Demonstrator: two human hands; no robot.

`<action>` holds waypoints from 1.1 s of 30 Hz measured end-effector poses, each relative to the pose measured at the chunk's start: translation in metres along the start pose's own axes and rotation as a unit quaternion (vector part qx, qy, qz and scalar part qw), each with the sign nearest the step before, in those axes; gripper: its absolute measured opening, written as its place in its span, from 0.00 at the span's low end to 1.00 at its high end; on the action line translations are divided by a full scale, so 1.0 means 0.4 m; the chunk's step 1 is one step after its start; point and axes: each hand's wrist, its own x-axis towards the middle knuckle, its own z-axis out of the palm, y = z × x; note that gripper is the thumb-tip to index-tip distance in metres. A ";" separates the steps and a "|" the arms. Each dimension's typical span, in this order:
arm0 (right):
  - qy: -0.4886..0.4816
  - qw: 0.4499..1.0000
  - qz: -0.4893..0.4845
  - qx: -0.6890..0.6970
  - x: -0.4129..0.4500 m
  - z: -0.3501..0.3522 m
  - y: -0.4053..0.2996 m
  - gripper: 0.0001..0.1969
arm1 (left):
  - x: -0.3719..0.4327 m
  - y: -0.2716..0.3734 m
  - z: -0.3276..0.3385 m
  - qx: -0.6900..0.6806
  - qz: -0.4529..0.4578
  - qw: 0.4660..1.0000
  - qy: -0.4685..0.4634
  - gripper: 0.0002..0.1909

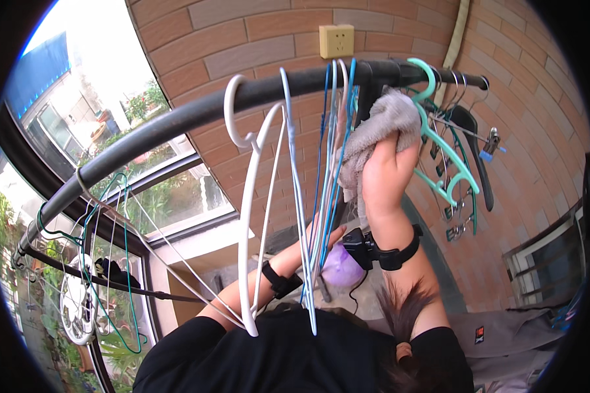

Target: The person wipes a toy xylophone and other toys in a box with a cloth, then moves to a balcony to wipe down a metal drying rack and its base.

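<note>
My right hand (390, 172) grips a grey cloth (385, 123) against the upright post just below the dark metal rail (186, 113). My left hand (327, 231) is lower, behind a bunch of blue and white hangers (331, 162); its fingers are partly hidden, so I cannot tell whether it holds anything. To the left, a white plastic hanger (246, 245) and a thin light blue hanger (297, 211) hang from the rail. A mint green plastic hanger (440, 137) hangs just right of the cloth.
Metal clip hangers (454, 211) and a black hanger (476, 152) hang at the right. Green wire hangers (128, 236) and a white round rack (78, 304) are at the left by the windows. A brick wall (270, 44) with a socket (336, 42) stands behind. A purple balloon-like object (343, 267) is below.
</note>
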 end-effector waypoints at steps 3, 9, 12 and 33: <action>-0.064 0.996 0.068 0.000 0.041 0.034 -0.025 0.14 | -0.001 -0.044 0.005 0.070 0.020 0.996 0.044 0.31; -0.114 0.990 0.018 -0.081 0.057 0.034 0.021 0.21 | 0.036 0.011 -0.010 0.086 0.110 0.986 0.086 0.17; -0.129 0.989 0.031 -0.072 0.066 0.031 0.024 0.20 | 0.056 -0.001 -0.005 0.075 0.090 0.991 0.060 0.15; -0.150 0.984 0.098 -0.001 -0.037 -0.041 0.127 0.18 | 0.055 0.009 -0.016 0.095 0.040 0.994 0.028 0.09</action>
